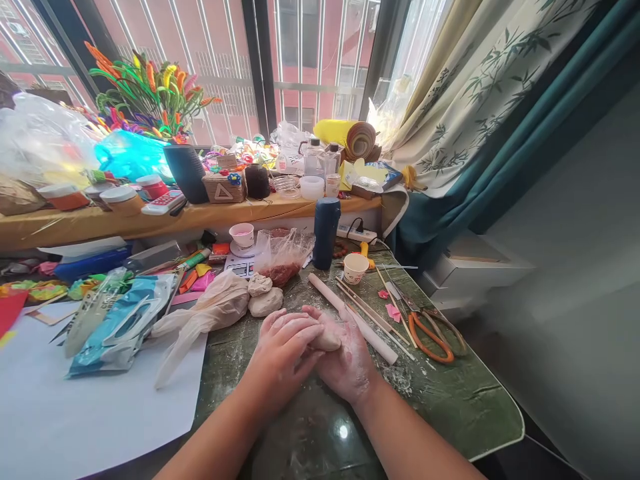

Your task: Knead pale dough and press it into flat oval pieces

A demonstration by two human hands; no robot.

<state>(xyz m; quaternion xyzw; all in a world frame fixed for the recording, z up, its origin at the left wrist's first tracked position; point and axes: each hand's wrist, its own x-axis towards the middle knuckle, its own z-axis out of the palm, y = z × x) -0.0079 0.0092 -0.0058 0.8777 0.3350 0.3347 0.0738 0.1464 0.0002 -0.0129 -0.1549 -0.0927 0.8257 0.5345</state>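
Note:
Between my two palms, above the front of the table, is a smooth greyish-beige lump of dough (326,340). My left hand (285,350) lies over it with the fingers bent across, hiding part of it. Underneath, my right hand (353,363) cups it palm up, its skin dusted with white powder. Just beyond my left hand, more dough (266,303) sits in two lumps by a thin pinkish plastic bag (215,307). A pale rolling pin (370,333) lies slanting behind my right hand, beside several thin sticks (367,308).
Orange-handled scissors (430,337) lie at the right table edge. Farther back stand a paper cup (356,268), a dark blue bottle (326,233) and a bag of reddish-brown material (283,267). A blue-and-white wipes packet (123,327) rests on white paper (125,417) at left.

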